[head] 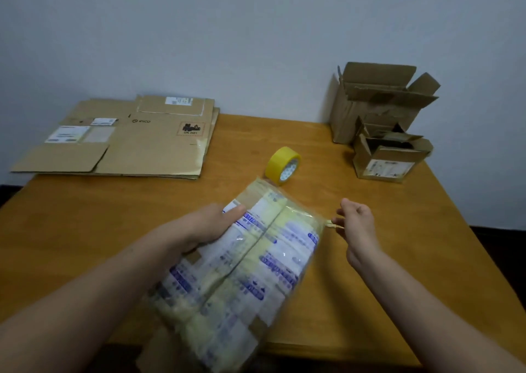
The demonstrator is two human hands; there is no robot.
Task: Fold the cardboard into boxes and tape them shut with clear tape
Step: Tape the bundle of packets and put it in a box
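Wooden tabletop (370,258) meets a pale wall. At its near edge is the tape-covered cardboard (242,273), long axis pointing away from the person toward the yellow tape roll (283,165). Of the hands, the left hand (210,224) grips its left edge, thumb on top. The right hand (355,219) pinches a tape strip (330,224) at its right edge. Flattened cardboard (128,139) lies far left, open boxes (378,102) far right.

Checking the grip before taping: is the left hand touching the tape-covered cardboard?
Touching. The head view shows the left hand gripping the tape-covered cardboard at its left edge, thumb on its top face. The right hand pinches a tape end.
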